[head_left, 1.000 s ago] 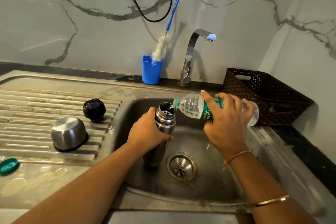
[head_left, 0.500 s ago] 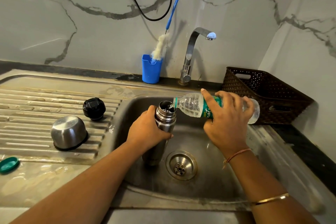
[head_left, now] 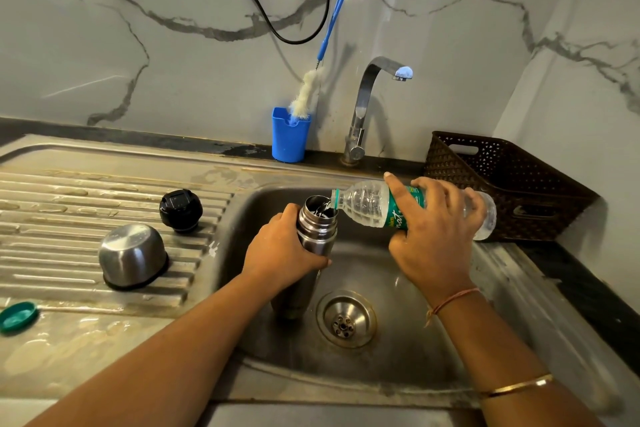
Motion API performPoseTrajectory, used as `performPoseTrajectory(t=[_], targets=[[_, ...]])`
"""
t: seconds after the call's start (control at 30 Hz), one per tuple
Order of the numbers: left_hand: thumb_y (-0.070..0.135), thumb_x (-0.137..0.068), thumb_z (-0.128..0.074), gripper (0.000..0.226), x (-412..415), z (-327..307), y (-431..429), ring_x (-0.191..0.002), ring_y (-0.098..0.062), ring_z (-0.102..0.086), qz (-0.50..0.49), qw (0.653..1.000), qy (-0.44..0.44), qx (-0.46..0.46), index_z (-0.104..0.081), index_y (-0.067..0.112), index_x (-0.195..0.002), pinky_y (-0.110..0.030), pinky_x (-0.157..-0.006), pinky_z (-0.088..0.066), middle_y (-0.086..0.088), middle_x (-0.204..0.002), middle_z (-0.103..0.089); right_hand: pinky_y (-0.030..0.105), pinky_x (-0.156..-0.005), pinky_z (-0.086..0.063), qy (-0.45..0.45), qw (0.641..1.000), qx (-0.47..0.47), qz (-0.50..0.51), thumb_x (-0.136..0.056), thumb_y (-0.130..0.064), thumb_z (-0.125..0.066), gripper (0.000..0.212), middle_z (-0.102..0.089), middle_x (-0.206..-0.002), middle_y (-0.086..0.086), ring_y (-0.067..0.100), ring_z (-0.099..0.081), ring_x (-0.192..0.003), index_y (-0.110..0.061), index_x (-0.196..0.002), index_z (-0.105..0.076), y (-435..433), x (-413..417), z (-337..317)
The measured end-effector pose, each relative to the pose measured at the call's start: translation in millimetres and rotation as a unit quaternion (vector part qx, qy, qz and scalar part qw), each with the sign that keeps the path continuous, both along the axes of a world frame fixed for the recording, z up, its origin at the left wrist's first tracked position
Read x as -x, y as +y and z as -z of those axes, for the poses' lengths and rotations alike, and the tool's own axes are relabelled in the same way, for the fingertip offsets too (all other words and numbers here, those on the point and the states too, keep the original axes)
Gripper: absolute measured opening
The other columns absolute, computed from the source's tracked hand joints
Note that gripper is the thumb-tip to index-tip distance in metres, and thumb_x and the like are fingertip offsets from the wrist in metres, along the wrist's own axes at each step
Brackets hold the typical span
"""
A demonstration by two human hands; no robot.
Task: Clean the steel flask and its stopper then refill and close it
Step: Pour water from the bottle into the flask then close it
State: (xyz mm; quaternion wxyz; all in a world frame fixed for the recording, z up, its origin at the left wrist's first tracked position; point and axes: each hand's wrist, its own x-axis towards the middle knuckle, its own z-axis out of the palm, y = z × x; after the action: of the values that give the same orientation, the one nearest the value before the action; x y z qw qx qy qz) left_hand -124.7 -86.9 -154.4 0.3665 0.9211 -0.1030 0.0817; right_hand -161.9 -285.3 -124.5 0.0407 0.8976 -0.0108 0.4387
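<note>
Over the sink [head_left: 398, 374], your left hand [head_left: 284, 253] grips the flask [head_left: 317, 229], upright in the basin. Your right hand [head_left: 436, 232] grips a bottle [head_left: 363, 199] tipped to its mouth. On the drainboard [head_left: 69, 191] sit the stopper [head_left: 180, 210] and cup [head_left: 133, 255].

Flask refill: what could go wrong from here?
1. The bottle mouth only meets the flask rim at one edge; a small wobble of the right hand may send water into the sink.
2. The flask's fill level cannot be read; it could overflow.
3. The left hand alone steadies the flask in the basin; it might slip.
</note>
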Motion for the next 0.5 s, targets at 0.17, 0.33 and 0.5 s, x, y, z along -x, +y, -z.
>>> performPoseTrajectory(t=[0.17,0.33,0.5], targets=[[0.04,-0.057,-0.087,0.071,-0.8,1.7,-0.9,-0.097,-0.009,-0.054,0.002,1.0,-0.002,0.004,-0.047,0.027,-0.114,-0.024,-0.078,-0.044,0.008,-0.112,-0.058,0.057,-0.097,-0.027,0.0,1.0,0.001,0.001,-0.052,-0.008,-0.072,0.082,-0.057,-0.113,0.011,0.028,-0.039,-0.11,-0.026,-0.13,-0.054,0.0,0.2,0.0],[0.041,-0.055,-0.087,0.07,-2.1,2.7,-1.2,-0.098,-0.009,-0.053,0.003,1.0,-0.011,0.011,-0.046,0.029,-0.111,-0.025,-0.079,-0.046,0.009,-0.11,-0.057,0.057,-0.096,-0.028,-0.002,1.0,0.008,0.0,-0.054,-0.009,-0.071,0.081,-0.058,-0.114,0.012,0.029,-0.039,-0.11,-0.026,-0.13,-0.053,1.1,-0.3,-2.0],[0.042,-0.055,-0.086,0.073,-2.4,3.6,-0.9,-0.101,-0.01,-0.054,0.004,1.0,-0.013,0.017,-0.046,0.028,-0.114,-0.027,-0.082,-0.048,0.008,-0.112,-0.057,0.058,-0.096,-0.029,-0.008,1.0,0.018,0.001,-0.052,-0.008,-0.074,0.081,-0.058,-0.113,0.012,0.029,-0.039,-0.111,-0.025,-0.129,-0.055,4.2,1.6,-4.8]])
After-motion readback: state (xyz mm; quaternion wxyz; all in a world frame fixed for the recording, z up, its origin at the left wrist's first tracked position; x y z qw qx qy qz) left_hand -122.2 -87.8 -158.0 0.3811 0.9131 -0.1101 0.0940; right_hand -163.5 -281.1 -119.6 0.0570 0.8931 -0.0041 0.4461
